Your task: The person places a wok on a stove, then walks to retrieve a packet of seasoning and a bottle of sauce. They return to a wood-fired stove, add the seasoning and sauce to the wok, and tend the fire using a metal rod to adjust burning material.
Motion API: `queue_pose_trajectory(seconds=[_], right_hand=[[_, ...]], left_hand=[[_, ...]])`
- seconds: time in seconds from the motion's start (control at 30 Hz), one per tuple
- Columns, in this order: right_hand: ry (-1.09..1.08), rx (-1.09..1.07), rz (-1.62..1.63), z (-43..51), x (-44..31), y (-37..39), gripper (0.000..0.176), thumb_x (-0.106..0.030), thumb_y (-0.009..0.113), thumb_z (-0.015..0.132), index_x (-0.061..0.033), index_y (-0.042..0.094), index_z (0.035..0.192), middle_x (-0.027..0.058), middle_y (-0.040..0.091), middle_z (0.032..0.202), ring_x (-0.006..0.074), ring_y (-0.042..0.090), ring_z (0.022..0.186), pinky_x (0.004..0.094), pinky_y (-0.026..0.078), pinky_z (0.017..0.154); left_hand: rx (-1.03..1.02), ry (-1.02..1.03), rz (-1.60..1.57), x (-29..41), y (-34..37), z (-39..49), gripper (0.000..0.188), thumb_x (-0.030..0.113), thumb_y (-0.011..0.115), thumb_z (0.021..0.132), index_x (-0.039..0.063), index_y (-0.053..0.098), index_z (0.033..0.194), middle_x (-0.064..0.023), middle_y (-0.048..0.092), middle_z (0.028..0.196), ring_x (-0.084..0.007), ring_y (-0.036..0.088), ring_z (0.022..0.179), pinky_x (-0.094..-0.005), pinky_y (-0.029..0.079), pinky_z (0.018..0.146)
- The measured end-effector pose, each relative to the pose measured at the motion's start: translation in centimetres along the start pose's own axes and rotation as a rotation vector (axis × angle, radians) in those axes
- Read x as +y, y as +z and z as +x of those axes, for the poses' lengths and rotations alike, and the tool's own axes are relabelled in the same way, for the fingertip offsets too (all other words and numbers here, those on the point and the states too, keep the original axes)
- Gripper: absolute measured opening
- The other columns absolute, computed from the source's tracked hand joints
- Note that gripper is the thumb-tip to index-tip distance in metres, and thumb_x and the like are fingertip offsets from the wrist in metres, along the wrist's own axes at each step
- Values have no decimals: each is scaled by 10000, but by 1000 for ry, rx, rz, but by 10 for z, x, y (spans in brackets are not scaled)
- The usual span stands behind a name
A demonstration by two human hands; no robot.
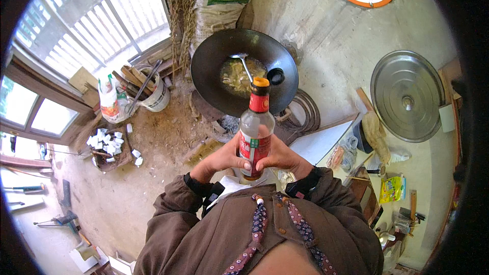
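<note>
A glass bottle (254, 122) with a red label and an orange-yellow top stands upright before my chest, with a little dark liquid low in it. My left hand (225, 157) grips it from the left, my right hand (280, 156) from the right, thumbs close together in front. Behind the bottle a large black wok (210, 68) sits over a stove with ash below. Pieces of food (238, 74) lie in liquid at its bottom, and a metal ladle (246, 67) rests among them. A small round black object (275, 76) lies on the wok's right side.
A bucket of firewood (156, 97) and a plastic bag (110, 103) stand left of the wok. A container of white blocks (107, 145) sits on the floor. At right are a white counter (324, 141), a large metal lid (407, 95) against the wall and a yellow-green packet (391, 190).
</note>
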State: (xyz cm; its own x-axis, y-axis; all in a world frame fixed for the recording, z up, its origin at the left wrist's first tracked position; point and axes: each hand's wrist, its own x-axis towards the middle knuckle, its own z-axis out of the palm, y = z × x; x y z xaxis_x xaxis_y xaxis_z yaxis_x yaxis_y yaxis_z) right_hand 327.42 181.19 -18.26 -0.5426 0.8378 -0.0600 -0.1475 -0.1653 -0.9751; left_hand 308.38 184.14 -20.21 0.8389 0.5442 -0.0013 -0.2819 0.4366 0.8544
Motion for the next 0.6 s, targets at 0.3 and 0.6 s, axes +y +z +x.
queue_pose_trajectory(seconds=[0.3,0.6], right_hand=[[-9,411,-509,21,-11,-33,684,-153,761,642,-42,364,1189,59,512,1057,164,511,985,313,397,884],[316,739,-1324,41,4,-157,735,-278,748,599,-9,369,1168,239,538,1053,375,531,981,414,433,822]], left_hand=[[577,-90,208,-41,-30,9,610,222,626,818,26,233,1242,-163,420,1166,-218,468,1025,-344,422,865],[951,-244,240,-83,-92,-85,348,171,569,840,-1,431,1109,-66,546,887,-130,531,779,-260,455,645]])
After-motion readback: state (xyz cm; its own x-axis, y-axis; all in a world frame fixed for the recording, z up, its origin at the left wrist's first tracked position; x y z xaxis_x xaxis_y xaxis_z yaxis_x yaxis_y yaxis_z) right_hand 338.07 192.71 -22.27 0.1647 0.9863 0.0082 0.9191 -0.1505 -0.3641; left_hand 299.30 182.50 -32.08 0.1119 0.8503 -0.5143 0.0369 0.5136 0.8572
